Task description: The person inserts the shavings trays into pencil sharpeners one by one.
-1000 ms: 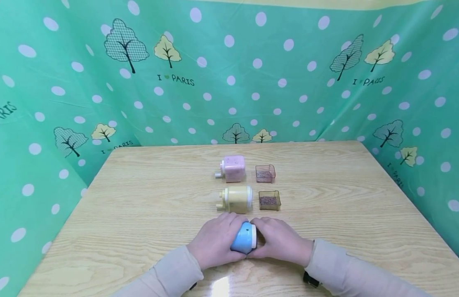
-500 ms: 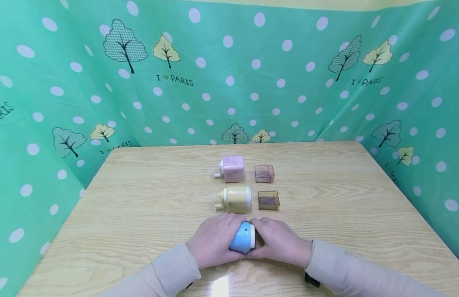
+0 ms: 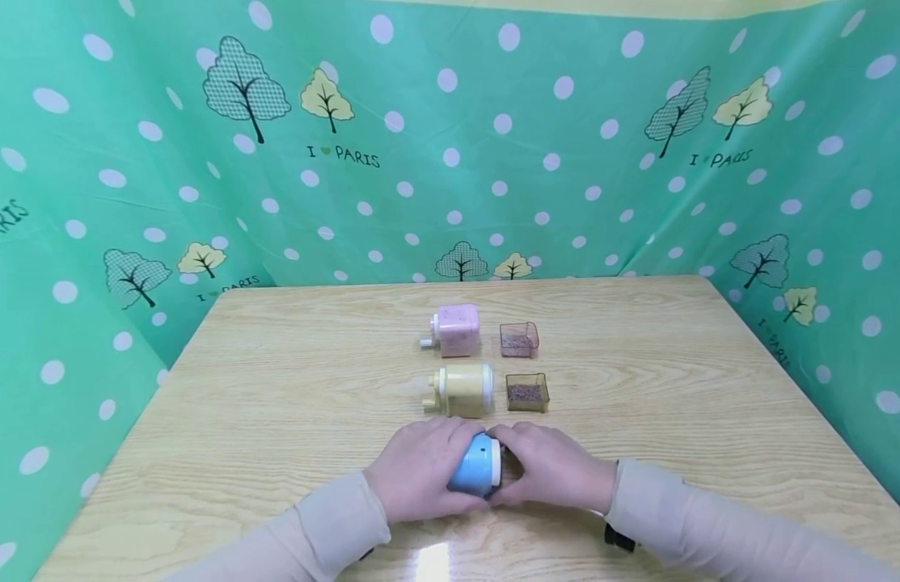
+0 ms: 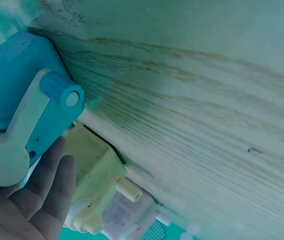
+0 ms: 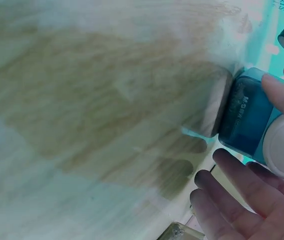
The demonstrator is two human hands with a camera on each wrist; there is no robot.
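A blue pencil sharpener (image 3: pixel 473 467) rests on the table near the front, its white round face turned right. My left hand (image 3: pixel 416 473) grips its body from the left, thumb in front and fingers behind. In the left wrist view its crank (image 4: pixel 27 112) and blue knob stick out beside my fingers. My right hand (image 3: pixel 555 469) is around the sharpener's right end. The right wrist view shows my thumb (image 5: pixel 277 92) and forefinger at opposite sides of the dark blue see-through drawer (image 5: pixel 247 110), low on the sharpener.
Behind stand a yellow pencil sharpener (image 3: pixel 466 390) and a pink one (image 3: pixel 458 330), cranks to the left. Right of them lie a yellowish drawer (image 3: pixel 527 394) and a pink drawer (image 3: pixel 518 341), both holding shavings. A green dotted curtain (image 3: pixel 450 194) surrounds the wooden table (image 3: pixel 275 388).
Both hands stay at the blue sharpener. My right hand and wrist have shifted very slightly to the right; the other sharpeners and drawers stay where they were.
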